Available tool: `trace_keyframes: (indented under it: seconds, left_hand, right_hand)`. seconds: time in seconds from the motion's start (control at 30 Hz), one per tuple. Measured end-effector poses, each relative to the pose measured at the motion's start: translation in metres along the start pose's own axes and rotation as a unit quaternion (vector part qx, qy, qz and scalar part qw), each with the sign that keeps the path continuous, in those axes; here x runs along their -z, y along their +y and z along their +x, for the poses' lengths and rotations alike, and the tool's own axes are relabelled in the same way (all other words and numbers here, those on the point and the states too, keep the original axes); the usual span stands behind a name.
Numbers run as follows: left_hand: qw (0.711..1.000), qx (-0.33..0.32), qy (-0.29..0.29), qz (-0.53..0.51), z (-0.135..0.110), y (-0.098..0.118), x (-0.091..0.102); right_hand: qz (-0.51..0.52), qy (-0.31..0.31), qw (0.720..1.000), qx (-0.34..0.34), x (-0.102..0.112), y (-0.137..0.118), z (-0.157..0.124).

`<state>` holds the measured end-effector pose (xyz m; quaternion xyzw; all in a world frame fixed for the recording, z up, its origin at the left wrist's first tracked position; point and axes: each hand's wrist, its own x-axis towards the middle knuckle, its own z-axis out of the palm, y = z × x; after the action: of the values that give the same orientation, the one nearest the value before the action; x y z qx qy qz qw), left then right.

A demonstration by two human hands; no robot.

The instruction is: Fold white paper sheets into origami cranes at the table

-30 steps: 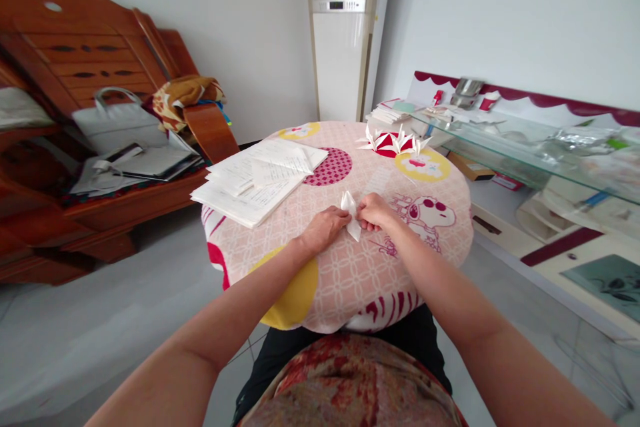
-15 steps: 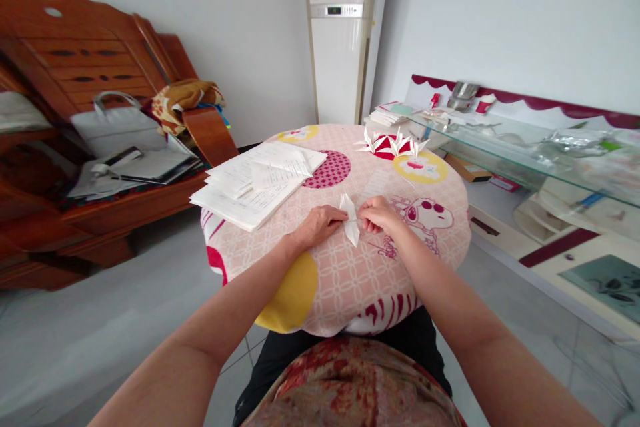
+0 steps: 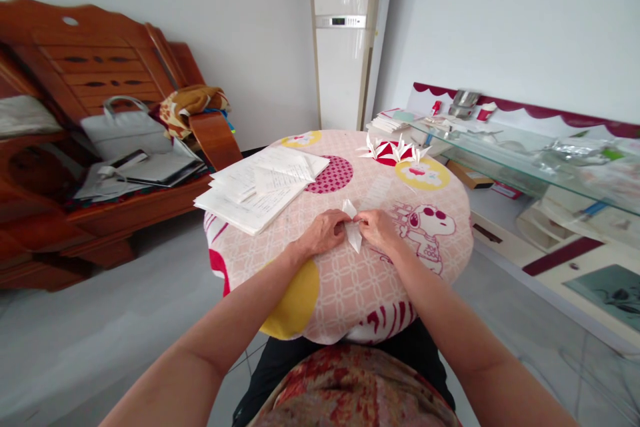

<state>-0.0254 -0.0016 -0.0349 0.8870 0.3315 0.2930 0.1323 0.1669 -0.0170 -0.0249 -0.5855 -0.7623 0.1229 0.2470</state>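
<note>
A small folded piece of white paper (image 3: 353, 230) lies on the round table with the patterned pink cloth (image 3: 345, 280). My left hand (image 3: 324, 232) pinches its left side, fingers curled shut on it. My right hand (image 3: 376, 228) pinches its right side in the same way. Both hands rest on the cloth near the middle of the table. A stack of printed white sheets (image 3: 257, 187) lies to the left of my hands. Folded red-and-white paper shapes (image 3: 393, 148) stand at the table's far edge.
A wooden bench (image 3: 95, 140) with a grey bag (image 3: 125, 130) and papers stands at the left. A tall white air conditioner (image 3: 345, 40) rises behind the table. A glass shelf unit (image 3: 525, 147) with small items runs along the right wall.
My hands have drawn closer together on the folded paper, pressing it lower against the cloth. The camera has tilted slightly, shifting the scene down.
</note>
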Motion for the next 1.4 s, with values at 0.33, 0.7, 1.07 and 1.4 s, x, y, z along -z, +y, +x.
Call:
trace_keyframes:
  seconds: [0.33,0.7,1.07,1.4]
  left_hand:
    - [0.989,-0.106,-0.06,0.081,-0.001,-0.004,0.007]
    - [0.975,-0.132,-0.101,0.144,0.005,0.002,0.014]
    - [0.996,-0.064,0.021,-0.064,0.009,-0.021,-0.003]
    - [0.992,0.011,0.1,-0.072,0.004,-0.012,0.006]
  right_hand:
    - [0.047,-0.014,0.999,-0.009,0.003,0.005,0.004]
    - [0.089,-0.017,0.995,-0.028,0.001,0.01,0.007]
    - [-0.142,-0.029,0.989,0.027,0.014,-0.022,-0.008]
    - [-0.267,-0.138,0.95,0.088,0.014,-0.069,-0.003]
